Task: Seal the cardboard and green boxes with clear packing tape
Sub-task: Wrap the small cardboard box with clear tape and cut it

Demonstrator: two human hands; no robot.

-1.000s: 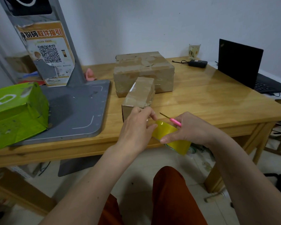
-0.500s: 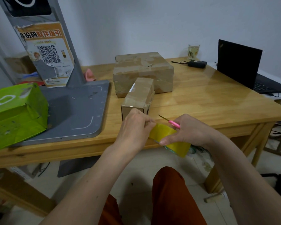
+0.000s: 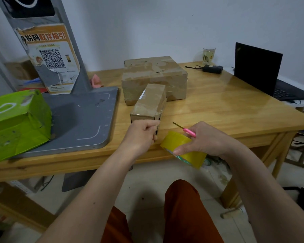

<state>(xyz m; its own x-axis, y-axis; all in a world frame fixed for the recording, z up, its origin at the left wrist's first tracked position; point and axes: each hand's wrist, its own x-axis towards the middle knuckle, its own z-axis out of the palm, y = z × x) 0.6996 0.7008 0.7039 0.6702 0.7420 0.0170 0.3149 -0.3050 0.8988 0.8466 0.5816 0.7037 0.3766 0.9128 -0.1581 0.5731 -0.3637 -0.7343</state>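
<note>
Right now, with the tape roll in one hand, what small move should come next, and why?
Probably draw the left hand up to the small cardboard box and press the tape end onto its near top edge. Its fingers are pinched just in front of that box, while the right hand holds the tape roll and cutter.

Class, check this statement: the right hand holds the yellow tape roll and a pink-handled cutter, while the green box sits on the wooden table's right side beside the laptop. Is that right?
One detail is wrong. The head view shows the green box on the left side, on the grey base of the stand, far from the laptop. The right hand does hold the yellow tape roll and the pink-handled cutter.
</note>
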